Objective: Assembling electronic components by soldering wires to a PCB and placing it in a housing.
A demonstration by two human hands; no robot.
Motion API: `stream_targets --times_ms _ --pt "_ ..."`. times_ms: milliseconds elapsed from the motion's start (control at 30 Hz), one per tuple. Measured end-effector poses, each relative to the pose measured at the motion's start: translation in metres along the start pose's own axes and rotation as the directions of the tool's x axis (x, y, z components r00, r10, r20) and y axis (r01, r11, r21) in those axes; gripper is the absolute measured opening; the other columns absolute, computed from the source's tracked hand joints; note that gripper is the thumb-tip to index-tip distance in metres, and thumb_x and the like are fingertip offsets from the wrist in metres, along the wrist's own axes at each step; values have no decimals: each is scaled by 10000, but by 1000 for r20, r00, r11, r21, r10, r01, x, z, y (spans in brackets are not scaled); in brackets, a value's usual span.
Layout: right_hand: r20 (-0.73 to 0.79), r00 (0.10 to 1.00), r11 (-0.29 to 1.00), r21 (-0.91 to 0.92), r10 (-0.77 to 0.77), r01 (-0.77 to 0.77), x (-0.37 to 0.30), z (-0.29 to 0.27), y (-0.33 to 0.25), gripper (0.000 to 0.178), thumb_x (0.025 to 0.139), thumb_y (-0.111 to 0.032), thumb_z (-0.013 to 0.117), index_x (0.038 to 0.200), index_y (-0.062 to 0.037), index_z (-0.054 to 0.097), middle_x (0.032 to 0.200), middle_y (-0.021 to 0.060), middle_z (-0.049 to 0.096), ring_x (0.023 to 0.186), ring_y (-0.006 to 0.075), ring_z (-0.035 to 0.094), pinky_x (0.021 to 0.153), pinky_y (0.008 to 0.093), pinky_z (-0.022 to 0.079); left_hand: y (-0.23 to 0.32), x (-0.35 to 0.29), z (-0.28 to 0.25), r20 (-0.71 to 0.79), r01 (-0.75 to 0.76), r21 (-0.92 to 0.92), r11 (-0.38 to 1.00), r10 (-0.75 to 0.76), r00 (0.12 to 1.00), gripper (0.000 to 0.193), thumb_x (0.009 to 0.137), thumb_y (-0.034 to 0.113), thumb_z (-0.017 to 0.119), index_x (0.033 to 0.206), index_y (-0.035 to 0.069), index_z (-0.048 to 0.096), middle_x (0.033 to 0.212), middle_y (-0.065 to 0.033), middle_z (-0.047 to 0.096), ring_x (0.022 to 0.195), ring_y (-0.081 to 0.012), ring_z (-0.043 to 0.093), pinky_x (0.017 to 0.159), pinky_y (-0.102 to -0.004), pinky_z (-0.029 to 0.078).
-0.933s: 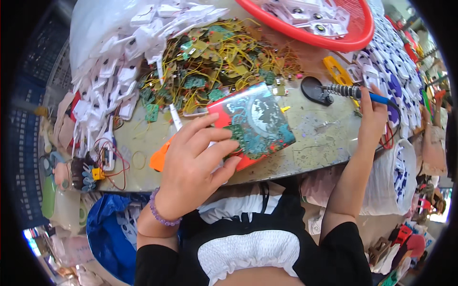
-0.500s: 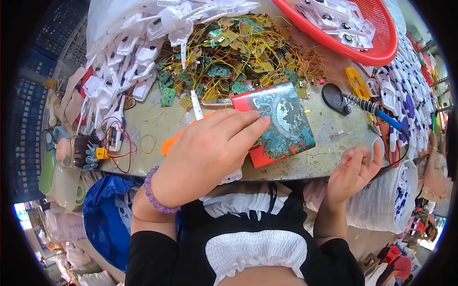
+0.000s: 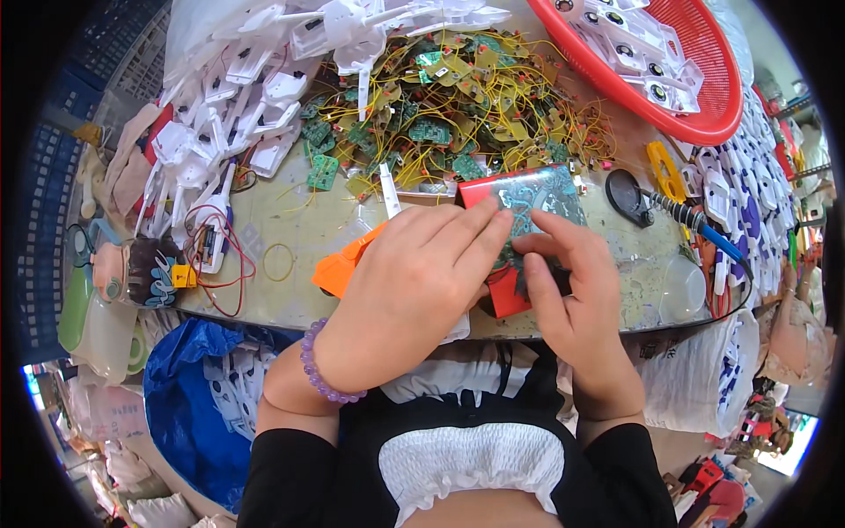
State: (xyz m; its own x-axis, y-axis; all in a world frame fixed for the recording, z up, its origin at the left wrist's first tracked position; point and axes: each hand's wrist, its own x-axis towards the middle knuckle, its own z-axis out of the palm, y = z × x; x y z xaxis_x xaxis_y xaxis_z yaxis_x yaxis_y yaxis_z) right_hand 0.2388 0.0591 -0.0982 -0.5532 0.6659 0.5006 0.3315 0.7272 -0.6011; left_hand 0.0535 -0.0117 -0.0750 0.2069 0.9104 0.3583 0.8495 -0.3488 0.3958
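Note:
My left hand (image 3: 422, 273), with a purple bead bracelet (image 3: 321, 361) on its wrist, reaches over a red and dark patterned box (image 3: 550, 189). Its fingertips are bent down at the box and the thumb is hidden, so what they grip does not show. My right hand (image 3: 576, 282) meets it there; thumb and fingers curl close together, and anything between them is too small to name. A white plastic piece (image 3: 457, 329) peeks out beneath the left palm. Beside that hand lie an orange plastic object (image 3: 339, 268) and a slim white plastic stick (image 3: 389, 191).
Green circuit boards with yellow wires (image 3: 431, 132) are heaped behind the box. White plastic housings (image 3: 194, 158) crowd the left; more fill a red basket (image 3: 651, 114). A blue-handled soldering iron (image 3: 717, 239) rests in its stand at right, near a small clear cup (image 3: 684, 286).
My right hand has come left from the clear cup to the box, beside the left hand's fingertips. My left hand stays over the box; the whole view has shifted slightly.

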Motion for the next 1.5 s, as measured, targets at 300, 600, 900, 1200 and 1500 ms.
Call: stream_targets --times_ms 300,600,900,1200,1500 --pt "288 929 563 739 233 -371 6 0 -27 465 861 1 615 1302 -9 469 1060 125 660 909 244 628 830 329 476 -5 -12 -7 -25 135 -256 957 -146 989 718 672 36 741 1341 35 479 1215 -150 569 1064 -340 542 909 -408 448" --pt "394 890 957 256 -230 134 32 13 -15 586 716 -66 708 1263 -53 499 948 112 656 953 319 593 901 419 423 -25 -45 15 -197 102 -640 762 -290 937 857 661 109 854 1386 25 404 1202 -121 572 1090 -227 569 941 -345 456" --pt "399 843 932 191 -360 308 47 3 -4 299 705 -86 671 1004 -86 680 832 50 663 845 233 622 800 358 455 -36 -44 14 -226 167 -574 802 -351 909 852 643 110 860 1365 27 416 1169 -135 584 1081 -258 579 925 -357 462" --pt "88 966 959 170 -245 228 58 -2 -13 153 697 -105 792 780 -71 667 678 58 609 617 243 594 564 349 432 -20 -12 -3 -313 49 74 996 -23 949 443 690 158 780 1111 110 652 1201 -81 594 1155 -334 519 975 -473 394" --pt "121 978 961 238 -173 141 52 -2 -10 118 807 -171 704 847 -69 660 758 86 634 716 297 614 645 394 471 -9 -6 -2 -339 49 87 995 -17 940 324 767 106 722 1087 138 685 992 -17 682 1012 -222 622 1095 -561 207"
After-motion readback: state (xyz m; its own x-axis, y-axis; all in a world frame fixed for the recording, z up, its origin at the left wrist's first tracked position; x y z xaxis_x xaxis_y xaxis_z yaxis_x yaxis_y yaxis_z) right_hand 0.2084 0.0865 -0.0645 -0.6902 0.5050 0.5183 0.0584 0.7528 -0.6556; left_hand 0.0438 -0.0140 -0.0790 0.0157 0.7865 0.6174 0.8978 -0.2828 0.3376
